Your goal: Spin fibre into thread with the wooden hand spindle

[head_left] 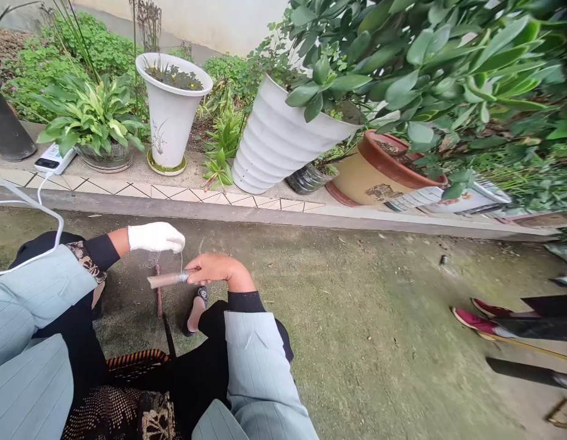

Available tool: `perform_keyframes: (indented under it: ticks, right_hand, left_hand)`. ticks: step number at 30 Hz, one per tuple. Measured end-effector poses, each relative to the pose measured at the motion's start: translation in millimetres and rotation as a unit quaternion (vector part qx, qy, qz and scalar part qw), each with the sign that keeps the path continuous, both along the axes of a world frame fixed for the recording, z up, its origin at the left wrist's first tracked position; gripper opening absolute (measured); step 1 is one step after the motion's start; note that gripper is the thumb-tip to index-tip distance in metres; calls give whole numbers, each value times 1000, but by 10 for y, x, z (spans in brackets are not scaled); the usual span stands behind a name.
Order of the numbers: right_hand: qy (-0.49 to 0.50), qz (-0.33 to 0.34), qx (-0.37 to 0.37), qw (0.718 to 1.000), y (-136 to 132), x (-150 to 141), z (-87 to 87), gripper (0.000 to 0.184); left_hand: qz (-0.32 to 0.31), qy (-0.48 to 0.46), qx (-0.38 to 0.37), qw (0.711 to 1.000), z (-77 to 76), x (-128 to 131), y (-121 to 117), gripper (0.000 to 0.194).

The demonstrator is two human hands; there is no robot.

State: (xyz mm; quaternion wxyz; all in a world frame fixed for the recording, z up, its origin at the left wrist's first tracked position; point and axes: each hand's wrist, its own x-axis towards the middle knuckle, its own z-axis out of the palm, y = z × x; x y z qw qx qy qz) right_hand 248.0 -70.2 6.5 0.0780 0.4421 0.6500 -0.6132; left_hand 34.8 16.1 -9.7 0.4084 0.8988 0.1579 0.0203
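My left hand (156, 237), in a white glove, is closed with its fingertips pinching a thin, light strand (181, 261); whether it is wire or thread I cannot tell. The strand runs down toward my bare right hand (214, 269), and loose curls of it hang below the glove. My right hand grips a short, pale, flat-ended stick (167, 280) that points left. Silvery turns of strand are wound around the stick beside my fingers. Behind and below the stick, a reddish-brown rod (159, 298) stands between my legs.
A tiled ledge (173, 194) ahead bears potted plants, including a white pot (173, 116) and a tilted ribbed pot (288, 137). A white device (55, 160) with a cable (58, 229) sits at left. Another person's red shoes (471, 321) are at right.
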Motion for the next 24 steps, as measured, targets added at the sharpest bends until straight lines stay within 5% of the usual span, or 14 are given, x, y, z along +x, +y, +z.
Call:
perform_keyframes:
  ticks: [2, 5, 7, 9, 11, 15, 19, 24]
  right_hand:
    - [113, -114, 36, 986, -22, 68, 66, 19]
    - [223, -383, 148, 884, 13, 263, 113, 25]
    - [204, -494, 199, 822, 70, 364, 70, 25]
    - [93, -520, 227, 818, 128, 385, -17, 22]
    - [-67, -459, 258, 848, 165, 324, -105, 18]
    - [-251, -200, 265, 909, 153, 104, -174, 13]
    - [-166, 5, 110, 980, 78, -28, -137, 10]
    - [41, -2, 29, 999, -11, -47, -21, 9]
  left_hand:
    - [62, -23, -65, 996, -47, 10, 17, 30]
    - [127, -45, -121, 983, -97, 38, 6, 36]
    - [85, -42, -126, 987, -83, 53, -28, 34]
    - [18, -37, -129, 991, -34, 60, -70, 32]
    - [-27, -32, -132, 990, 28, 59, -103, 30]
    - [-35, -15, -105, 994, 106, 39, -116, 27]
    - [-5, -10, -69, 998, 100, 13, -69, 24]
    - [75, -37, -107, 991, -10, 21, 11, 24]
